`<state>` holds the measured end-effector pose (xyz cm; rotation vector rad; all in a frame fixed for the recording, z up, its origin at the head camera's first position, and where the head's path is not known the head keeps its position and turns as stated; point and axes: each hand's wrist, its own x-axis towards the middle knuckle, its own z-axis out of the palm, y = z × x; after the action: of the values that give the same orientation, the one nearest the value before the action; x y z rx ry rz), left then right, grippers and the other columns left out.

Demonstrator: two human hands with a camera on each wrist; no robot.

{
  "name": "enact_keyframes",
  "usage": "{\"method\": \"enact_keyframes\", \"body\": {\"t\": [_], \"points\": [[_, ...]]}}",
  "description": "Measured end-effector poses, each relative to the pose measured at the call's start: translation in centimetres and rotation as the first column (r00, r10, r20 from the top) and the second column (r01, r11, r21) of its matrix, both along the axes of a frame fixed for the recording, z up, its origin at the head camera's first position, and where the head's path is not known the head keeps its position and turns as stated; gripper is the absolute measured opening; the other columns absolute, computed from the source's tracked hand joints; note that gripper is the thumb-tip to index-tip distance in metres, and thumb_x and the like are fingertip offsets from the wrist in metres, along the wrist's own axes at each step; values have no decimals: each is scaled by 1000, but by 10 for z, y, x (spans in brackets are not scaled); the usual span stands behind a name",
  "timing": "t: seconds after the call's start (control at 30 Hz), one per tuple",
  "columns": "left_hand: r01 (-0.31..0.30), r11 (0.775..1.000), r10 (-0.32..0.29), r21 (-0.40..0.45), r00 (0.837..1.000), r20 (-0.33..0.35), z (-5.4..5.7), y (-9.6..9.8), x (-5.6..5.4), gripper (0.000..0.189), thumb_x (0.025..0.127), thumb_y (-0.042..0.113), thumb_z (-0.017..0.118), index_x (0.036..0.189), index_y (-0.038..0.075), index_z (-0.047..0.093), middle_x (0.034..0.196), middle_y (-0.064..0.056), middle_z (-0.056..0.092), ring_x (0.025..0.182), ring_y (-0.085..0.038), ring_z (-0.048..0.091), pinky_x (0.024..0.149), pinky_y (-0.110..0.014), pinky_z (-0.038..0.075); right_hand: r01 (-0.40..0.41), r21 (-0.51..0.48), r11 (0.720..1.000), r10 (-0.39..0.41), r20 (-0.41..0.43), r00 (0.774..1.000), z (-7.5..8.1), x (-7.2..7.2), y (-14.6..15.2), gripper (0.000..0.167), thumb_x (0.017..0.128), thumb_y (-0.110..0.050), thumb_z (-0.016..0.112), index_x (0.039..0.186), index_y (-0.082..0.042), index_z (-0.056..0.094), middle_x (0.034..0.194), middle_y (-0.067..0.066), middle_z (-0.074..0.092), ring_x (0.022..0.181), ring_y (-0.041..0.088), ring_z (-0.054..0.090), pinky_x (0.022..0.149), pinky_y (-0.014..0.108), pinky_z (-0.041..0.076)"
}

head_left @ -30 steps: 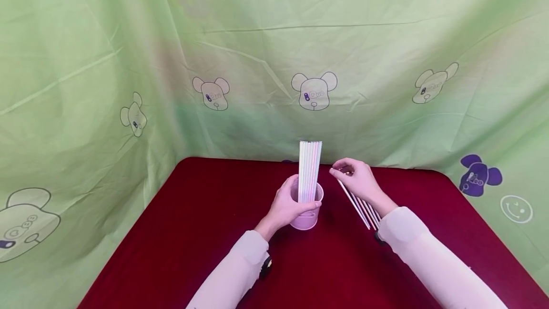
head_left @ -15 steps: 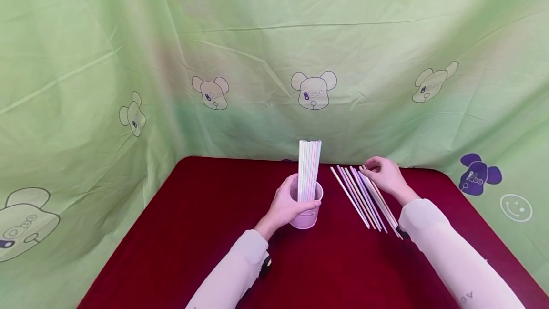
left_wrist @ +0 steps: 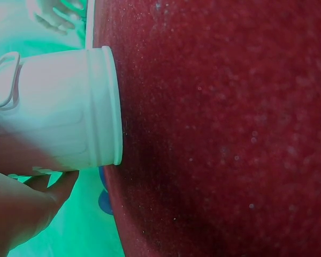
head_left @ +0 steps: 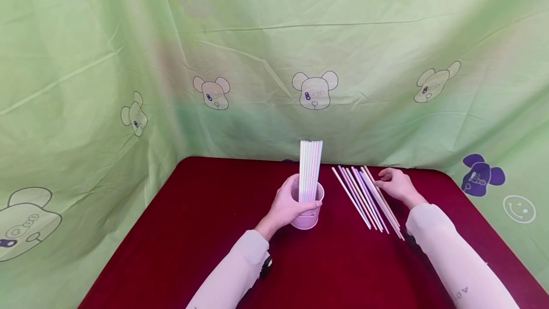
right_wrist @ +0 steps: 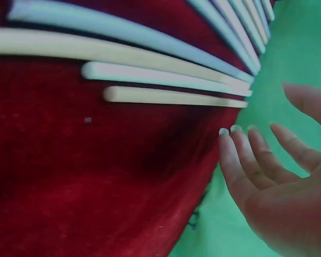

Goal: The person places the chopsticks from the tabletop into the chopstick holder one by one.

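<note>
My left hand (head_left: 288,204) grips a small pink bucket (head_left: 305,222) from the left, its thumb across the front near the rim. A tight bundle of pale straws (head_left: 310,170) stands upright in the bucket and rises well above it. In the left wrist view the bucket's wall (left_wrist: 59,107) and a small side handle (left_wrist: 8,80) show. To the right, several pastel straws (head_left: 358,197) lie side by side on the table. My right hand (head_left: 399,186) hovers just right of their far ends, fingers loosely bent and holding nothing; the right wrist view shows it apart from the straws (right_wrist: 176,96).
A dark red cloth (head_left: 206,232) covers the table. Green fabric (head_left: 257,123) printed with bear heads hangs close behind the table's far edge and along both sides.
My right hand has moved right, from over the left straws to past the right end of the row, uncovering the straws. The left hand and bucket stay in place.
</note>
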<state>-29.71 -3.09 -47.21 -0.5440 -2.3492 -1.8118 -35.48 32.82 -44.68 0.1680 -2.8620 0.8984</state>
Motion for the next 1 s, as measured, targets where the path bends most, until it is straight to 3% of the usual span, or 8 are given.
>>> {"method": "enact_keyframes", "body": {"t": [0.17, 0.37, 0.57, 0.8, 1.0], "points": [[2, 1000, -2, 6, 1000, -3, 0, 0, 1, 82, 72, 37, 92, 142, 26, 52, 127, 9, 62, 110, -11, 62, 99, -46, 51, 18, -18, 1000, -17, 70, 997, -10, 1, 7, 46, 92, -17, 72, 120, 16, 57, 99, 27, 71, 85, 35, 70, 71, 36, 53], [-5, 1000, 5, 11, 1000, -9, 2, 0, 2, 83, 72, 38, 93, 143, 25, 52, 128, 6, 62, 110, -14, 62, 99, -45, 51, 48, -20, 999, -46, 79, 996, -19, 0, 12, 45, 93, -20, 72, 120, 14, 59, 104, 27, 72, 98, 41, 67, 82, 43, 50], [-3, 1000, 3, 6, 1000, -4, 1, 0, 2, 82, 72, 38, 93, 143, 26, 52, 127, 7, 62, 110, -13, 62, 98, -43, 51, 75, -27, 997, -74, 66, 995, -24, 1, 12, 40, 92, -18, 72, 117, 12, 62, 103, 25, 74, 100, 40, 67, 84, 43, 48], [-10, 1000, 10, 7, 1000, -9, 0, 0, 1, 82, 72, 38, 93, 142, 26, 52, 127, 8, 61, 110, -12, 62, 96, -39, 50, 81, 47, 996, -83, 30, 996, -22, 2, 10, 34, 89, -15, 73, 112, 9, 65, 103, 22, 74, 104, 44, 66, 90, 53, 47], [-3, 1000, 3, 5, 1000, -12, 0, 0, 1, 81, 72, 37, 93, 142, 26, 52, 126, 7, 62, 110, -13, 62, 97, -42, 51, 92, 87, 992, -97, 55, 994, -23, 0, 13, 32, 89, -17, 70, 109, 9, 68, 101, 21, 75, 106, 47, 64, 90, 56, 47]]}}
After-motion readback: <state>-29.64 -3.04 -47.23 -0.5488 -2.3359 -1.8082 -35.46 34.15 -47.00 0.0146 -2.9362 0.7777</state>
